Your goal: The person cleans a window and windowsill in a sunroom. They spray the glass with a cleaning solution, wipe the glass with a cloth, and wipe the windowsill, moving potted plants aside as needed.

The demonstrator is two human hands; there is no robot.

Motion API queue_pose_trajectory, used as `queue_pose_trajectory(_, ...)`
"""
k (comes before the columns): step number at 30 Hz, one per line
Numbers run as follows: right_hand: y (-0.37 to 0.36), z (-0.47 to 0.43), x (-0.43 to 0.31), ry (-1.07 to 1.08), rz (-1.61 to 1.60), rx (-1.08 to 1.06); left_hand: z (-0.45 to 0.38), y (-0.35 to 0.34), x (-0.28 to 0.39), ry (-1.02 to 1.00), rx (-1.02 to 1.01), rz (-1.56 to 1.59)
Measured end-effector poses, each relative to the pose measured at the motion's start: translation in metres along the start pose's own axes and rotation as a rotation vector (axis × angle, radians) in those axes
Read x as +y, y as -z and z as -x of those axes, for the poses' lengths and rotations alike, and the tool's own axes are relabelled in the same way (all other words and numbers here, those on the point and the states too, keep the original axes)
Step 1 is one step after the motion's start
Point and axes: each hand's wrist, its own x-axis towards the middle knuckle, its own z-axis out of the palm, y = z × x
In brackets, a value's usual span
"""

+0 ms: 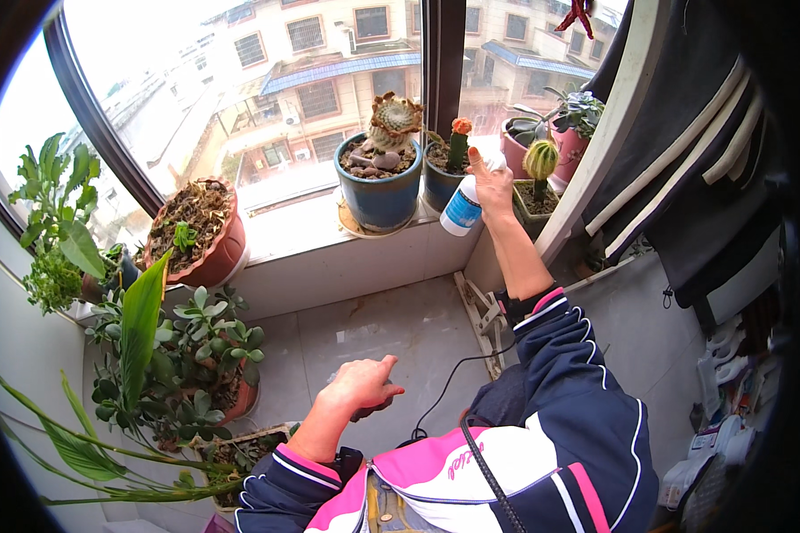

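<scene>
My right hand [495, 188] grips the top of a white spray bottle [463, 212] with a blue label, tilted over the windowsill. Just beyond it stands a dark blue pot holding a green cactus with an orange-red top [460, 141]. A round, ribbed cactus [541, 160] in a square pot is close to the right of that hand. My left hand [363, 384] hangs above the grey floor in front of my body, its index finger pointing right. Something dark [373, 408] shows under its fingers; whether the hand holds it is unclear.
A large blue pot [380, 196] with a cactus and a terracotta-coloured pot [207, 256] stand on the sill [293, 230]. Leafy jade plants [207, 340] and long leaves [140, 333] crowd the left. A white post [607, 126] rises at right; a black cable [450, 380] crosses the floor.
</scene>
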Motion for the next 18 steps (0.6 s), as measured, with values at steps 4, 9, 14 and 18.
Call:
queue_pose_trajectory(4, -0.013, 0.006, -0.019, -0.156, -0.069, -0.003, 0.003, 0.004, 0.002, 0.022, -0.018, 0.036)
queue_pose_trajectory(9, -0.015, 0.005, -0.004, 0.035, -0.017, 0.094, 0.003, 0.002, 0.001, -0.002, 0.006, 0.005)
queue_pose_trajectory(14, -0.01, 0.011, -0.005, -0.147, -0.005, 0.015, 0.004, 0.004, 0.001, 0.011, -0.003, 0.027)
queue_pose_trajectory(18, -0.021, 0.028, -0.006, -0.055, -0.114, -0.018, 0.004, 0.002, -0.001, -0.003, 0.011, 0.017)
